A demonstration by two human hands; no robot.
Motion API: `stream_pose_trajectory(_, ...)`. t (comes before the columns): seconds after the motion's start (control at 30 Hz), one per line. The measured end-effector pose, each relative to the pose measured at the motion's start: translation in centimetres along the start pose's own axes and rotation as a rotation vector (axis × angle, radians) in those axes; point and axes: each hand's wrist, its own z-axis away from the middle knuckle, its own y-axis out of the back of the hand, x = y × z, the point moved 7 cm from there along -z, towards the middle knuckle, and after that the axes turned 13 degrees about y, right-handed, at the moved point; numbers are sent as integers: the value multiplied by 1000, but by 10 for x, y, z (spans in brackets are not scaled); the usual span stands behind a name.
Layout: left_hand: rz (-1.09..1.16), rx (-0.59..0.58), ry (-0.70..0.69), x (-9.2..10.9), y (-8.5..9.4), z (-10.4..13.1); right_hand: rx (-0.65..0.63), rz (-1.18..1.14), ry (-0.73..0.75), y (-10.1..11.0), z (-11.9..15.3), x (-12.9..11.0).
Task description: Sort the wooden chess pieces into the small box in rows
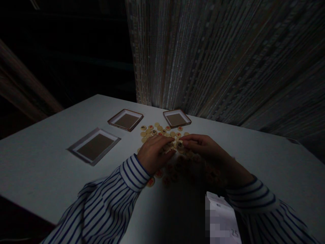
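the head view looks forward and down across the nearby table (45,145) toward a curtain (175,54).

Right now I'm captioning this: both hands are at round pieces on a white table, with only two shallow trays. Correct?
Not two: the head view shows three, the left tray, the middle tray and the right tray. Otherwise yes: the left hand and right hand are at round pieces on a white table.
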Motion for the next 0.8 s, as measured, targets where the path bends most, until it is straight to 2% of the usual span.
stream_pose_trajectory(0.4, 32, 0, -48, 8, 2, 1, -73, -93, -39, -12, 2, 0)
stream_pose_trajectory(0.8, 3, -15, -44, 7, -1, 1, -111, -80, 33, -16, 3, -8)
